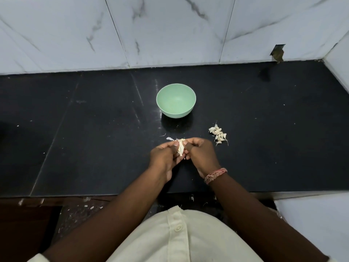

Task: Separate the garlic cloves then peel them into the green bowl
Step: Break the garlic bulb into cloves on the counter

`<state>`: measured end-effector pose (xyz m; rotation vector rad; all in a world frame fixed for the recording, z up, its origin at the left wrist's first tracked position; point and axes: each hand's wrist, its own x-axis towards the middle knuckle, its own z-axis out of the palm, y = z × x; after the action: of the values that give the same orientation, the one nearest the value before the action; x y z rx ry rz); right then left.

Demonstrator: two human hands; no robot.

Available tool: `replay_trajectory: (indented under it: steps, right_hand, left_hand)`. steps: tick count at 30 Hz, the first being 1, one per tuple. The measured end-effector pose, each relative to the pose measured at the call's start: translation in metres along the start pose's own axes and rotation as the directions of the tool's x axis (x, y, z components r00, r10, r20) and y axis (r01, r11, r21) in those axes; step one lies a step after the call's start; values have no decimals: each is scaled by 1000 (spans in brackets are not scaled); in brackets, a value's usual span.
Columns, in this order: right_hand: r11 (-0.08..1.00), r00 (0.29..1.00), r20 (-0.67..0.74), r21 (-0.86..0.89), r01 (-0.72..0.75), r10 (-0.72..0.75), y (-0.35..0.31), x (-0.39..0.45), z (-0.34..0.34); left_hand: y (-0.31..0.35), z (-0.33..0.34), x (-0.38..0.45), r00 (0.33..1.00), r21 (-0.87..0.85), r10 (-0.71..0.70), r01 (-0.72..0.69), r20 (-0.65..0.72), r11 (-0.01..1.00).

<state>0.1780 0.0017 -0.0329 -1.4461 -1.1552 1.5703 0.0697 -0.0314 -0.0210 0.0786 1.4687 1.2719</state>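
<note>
Your left hand (166,157) and right hand (200,154) meet over the black tabletop (94,148), both pinched onto the garlic piece (181,147) between them; its long axis runs away from you, papery skin flaring at the far end. Beyond sits the green bowl (176,100), upright, nothing inside. To the right, a pile of separated cloves (218,134) lies on the tabletop.
</note>
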Motion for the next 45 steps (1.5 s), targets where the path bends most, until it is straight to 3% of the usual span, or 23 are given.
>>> replay_trajectory:
  steps: [4, 13, 22, 26, 30, 31, 33, 36, 40, 45]
  right_hand:
    - [1000, 1000, -22, 22, -18, 18, 3, 4, 1]
    - [907, 988, 19, 394, -149, 154, -5, 8, -7]
    - [940, 976, -214, 340, 42, 34, -2, 14, -3]
    - [953, 993, -112, 303, -8, 44, -4, 10, 0]
    - [903, 993, 37, 414, -114, 108, -9, 6, 7]
    - [923, 995, 39, 373, -97, 89, -9, 5, 8]
    - [991, 1000, 8, 135, 18, -20, -9, 3, 9]
    - [959, 976, 53, -182, 217, -211, -7, 1, 9]
    - [962, 968, 97, -123, 243, -232, -4, -8, 13]
    - [968, 973, 17, -95, 232, -231, 0, -11, 13]
  left_hand:
    - [2, -2, 3, 999, -2, -29, 29, 43, 1000]
    - [10, -6, 8, 984, -95, -53, 70, 168, 993]
    - [13, -13, 11, 990, -193, 36, -10, 135, 981]
    - [11, -16, 10, 988, -156, 84, -64, 128, 986]
    - [8, -18, 8, 986, -131, 119, -103, 114, 986]
    - [7, -18, 9, 987, -146, 122, -106, 105, 984]
    - [6, -20, 9, 989, -177, 120, -103, 90, 979]
    - [5, -21, 8, 992, -217, 94, -75, 79, 973]
    - [5, -20, 7, 994, -288, 78, -52, 80, 956]
    - [4, -20, 6, 991, -187, 79, -57, 112, 981]
